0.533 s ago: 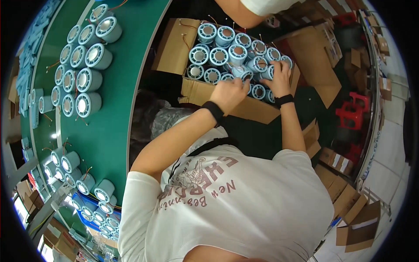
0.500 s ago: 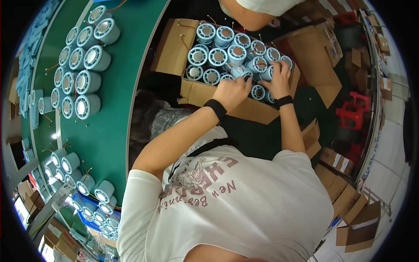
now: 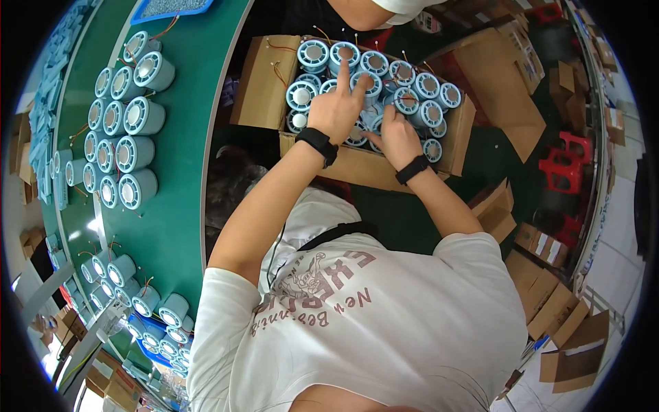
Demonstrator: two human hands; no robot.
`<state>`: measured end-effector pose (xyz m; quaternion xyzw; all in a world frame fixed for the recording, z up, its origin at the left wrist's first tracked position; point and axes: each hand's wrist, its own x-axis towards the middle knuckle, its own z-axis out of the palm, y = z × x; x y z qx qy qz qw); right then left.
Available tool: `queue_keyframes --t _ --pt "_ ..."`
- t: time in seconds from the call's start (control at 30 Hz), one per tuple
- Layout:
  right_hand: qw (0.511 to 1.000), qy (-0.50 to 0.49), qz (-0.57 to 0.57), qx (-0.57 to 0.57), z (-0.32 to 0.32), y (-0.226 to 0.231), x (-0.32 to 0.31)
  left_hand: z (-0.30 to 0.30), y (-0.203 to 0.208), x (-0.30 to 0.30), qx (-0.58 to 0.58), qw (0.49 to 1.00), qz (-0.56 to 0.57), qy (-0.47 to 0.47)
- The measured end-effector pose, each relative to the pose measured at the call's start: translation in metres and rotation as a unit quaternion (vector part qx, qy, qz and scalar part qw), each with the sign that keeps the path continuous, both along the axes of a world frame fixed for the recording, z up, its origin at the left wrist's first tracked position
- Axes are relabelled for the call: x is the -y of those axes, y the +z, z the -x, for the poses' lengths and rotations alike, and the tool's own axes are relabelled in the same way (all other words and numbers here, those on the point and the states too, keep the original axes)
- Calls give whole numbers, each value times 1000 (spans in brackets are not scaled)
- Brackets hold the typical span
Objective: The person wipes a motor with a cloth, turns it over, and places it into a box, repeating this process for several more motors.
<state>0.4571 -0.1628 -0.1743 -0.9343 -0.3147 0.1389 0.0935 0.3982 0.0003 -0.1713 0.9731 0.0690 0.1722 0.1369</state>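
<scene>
A cardboard box (image 3: 343,163) with raised flaps holds several light-blue cylindrical motors (image 3: 427,86), most upright, with slotted rims and round centres. My left hand (image 3: 334,113) lies over the left-middle motors, its fingers spread. One fingertip touches the motor in the back row (image 3: 344,53); another finger rests by a motor (image 3: 368,85) nearer the middle. Lower in the box, my right hand (image 3: 399,139) has its thumb and fingers on either side of a tilted motor (image 3: 375,122), partly hidden by the hand. Black bands circle both wrists.
On the left, a green table (image 3: 182,172) carries rows of similar motors (image 3: 135,154) with thin wires. A blue tray (image 3: 171,8) sits at its far end. Another person's arm (image 3: 360,10) is beyond the box. Red stools (image 3: 566,165) and opened cartons (image 3: 504,93) stand to the right.
My left hand has moved left and farther over the box, its fingers now spread. The right hand has shifted left from the box's right end. The view has shifted slightly.
</scene>
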Motion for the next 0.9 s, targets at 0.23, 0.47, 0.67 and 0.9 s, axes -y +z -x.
queue_keyframes --t 0.23,0.47,0.67,0.9 --pt "996 45 -58 58 -6 43 41 2 -20 0 13 997 -9 -69" --pt "997 -77 0 27 -50 85 112 7 -30 18 14 994 -60 -90" --pt "996 -66 32 44 -87 63 103 -6 -28 29 41 996 -84 -13" --pt "994 -91 50 24 -84 26 113 17 -9 16 -40 996 -50 56"
